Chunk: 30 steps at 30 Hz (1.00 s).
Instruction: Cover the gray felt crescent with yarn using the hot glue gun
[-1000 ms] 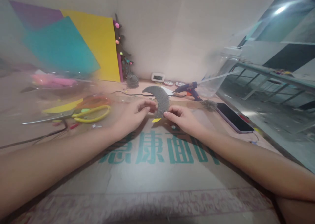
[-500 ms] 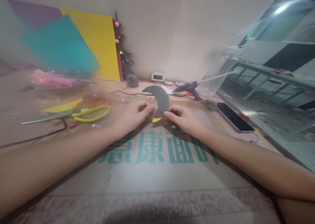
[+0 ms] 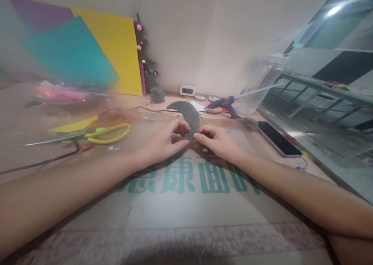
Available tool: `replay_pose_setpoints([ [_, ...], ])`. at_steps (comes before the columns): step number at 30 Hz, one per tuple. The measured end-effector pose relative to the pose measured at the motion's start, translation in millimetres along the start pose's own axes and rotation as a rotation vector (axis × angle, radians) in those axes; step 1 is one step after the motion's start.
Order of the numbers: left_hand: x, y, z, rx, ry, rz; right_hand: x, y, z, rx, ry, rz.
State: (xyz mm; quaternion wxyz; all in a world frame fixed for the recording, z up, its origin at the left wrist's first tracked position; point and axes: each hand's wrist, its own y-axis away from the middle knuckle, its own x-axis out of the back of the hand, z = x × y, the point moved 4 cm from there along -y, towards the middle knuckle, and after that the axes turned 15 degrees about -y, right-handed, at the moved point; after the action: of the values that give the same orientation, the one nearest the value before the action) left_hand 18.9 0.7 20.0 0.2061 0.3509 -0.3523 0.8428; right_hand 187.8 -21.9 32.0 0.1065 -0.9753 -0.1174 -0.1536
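A grey crescent moon (image 3: 190,113), its surface lined as if wound with yarn, stands tilted between my hands in the head view, its upper tip pointing left. My left hand (image 3: 176,136) has its thumb and fingertips around the moon's lower end. At the lower right edge, my right hand (image 3: 214,138) pinches the same piece between thumb and fingers. The moon's bottom tip is partly hidden by my fingertips. Beyond the right hand lies a dark blue glue gun (image 3: 223,105) with a small red light.
Yellow-handled scissors (image 3: 109,135) lie left, by a yellow scrap (image 3: 74,125). A phone (image 3: 278,138) rests near the table's right edge. A small white clock (image 3: 187,90) stands at the wall, with coloured sheets (image 3: 72,55) leaning left. A cable (image 3: 157,110) crosses behind the moon.
My left hand has shifted right, its fingers now on the moon's lower face and thumb beneath. The yellow piece below the tip is out of sight. My right hand stays nearly still.
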Motion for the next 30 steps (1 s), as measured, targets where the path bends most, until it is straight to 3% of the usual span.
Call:
replay_pose_setpoints([
  [13,1.7,0.1,2.6,0.047,-0.043,-0.014,-1.4,-0.5,2.1,0.04,0.056,-0.038],
  [23,-1.8,-5.6,-11.1,0.15,0.176,0.049,-1.7,1.1,1.0,-0.011,0.004,0.0],
  [30,-1.2,-5.4,-5.7,0.151,0.163,0.026,-1.7,0.9,1.2,0.004,-0.007,-0.012],
])
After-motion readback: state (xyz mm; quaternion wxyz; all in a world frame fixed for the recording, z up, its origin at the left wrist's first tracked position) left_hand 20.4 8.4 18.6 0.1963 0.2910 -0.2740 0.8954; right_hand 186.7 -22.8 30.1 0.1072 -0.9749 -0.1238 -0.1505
